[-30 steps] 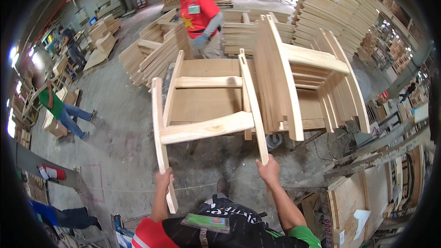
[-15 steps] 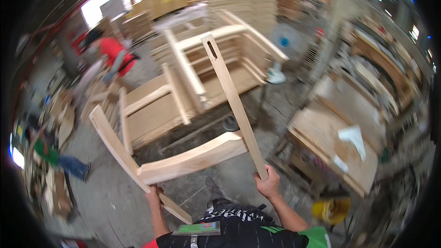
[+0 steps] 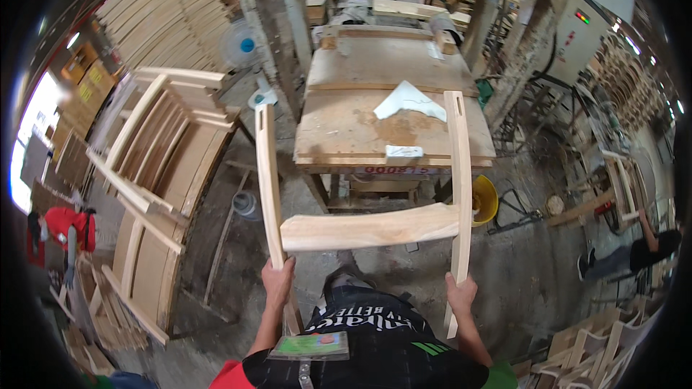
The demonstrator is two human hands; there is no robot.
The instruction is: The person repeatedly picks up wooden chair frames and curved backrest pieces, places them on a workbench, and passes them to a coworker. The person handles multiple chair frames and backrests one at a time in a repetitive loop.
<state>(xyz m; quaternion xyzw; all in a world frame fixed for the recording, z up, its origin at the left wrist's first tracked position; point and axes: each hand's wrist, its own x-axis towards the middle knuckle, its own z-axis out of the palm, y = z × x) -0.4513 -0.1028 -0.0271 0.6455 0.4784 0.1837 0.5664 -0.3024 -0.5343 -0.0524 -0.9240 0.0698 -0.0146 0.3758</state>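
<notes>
Between my hands is a pale H-shaped wooden frame (image 3: 371, 228), two long curved posts joined by a broad crossrail. My left hand (image 3: 279, 279) is wrapped round the left post below the crossrail. Round the lower part of the right post is my right hand (image 3: 460, 292), also closed. Each post has a slot near its upper end. Beyond the frame stands a wooden worktable (image 3: 339, 133), bearing a white angled piece (image 3: 409, 101) and a small white block (image 3: 404, 151). The right post's upper end overlaps the table in view; I cannot tell whether they touch.
To the left, wooden frames (image 3: 137, 187) rest on a long bench. A fan (image 3: 245, 45) stands behind it. A yellow bucket (image 3: 484, 200) sits right of the table. Stacked wooden parts (image 3: 598, 346) lie at lower right. A person in red (image 3: 68, 230) is far left, another person (image 3: 641, 252) far right.
My view has turned right, from the bench of frames to the worktable. The H-shaped frame has come round with me and now faces the table, still in both hands.
</notes>
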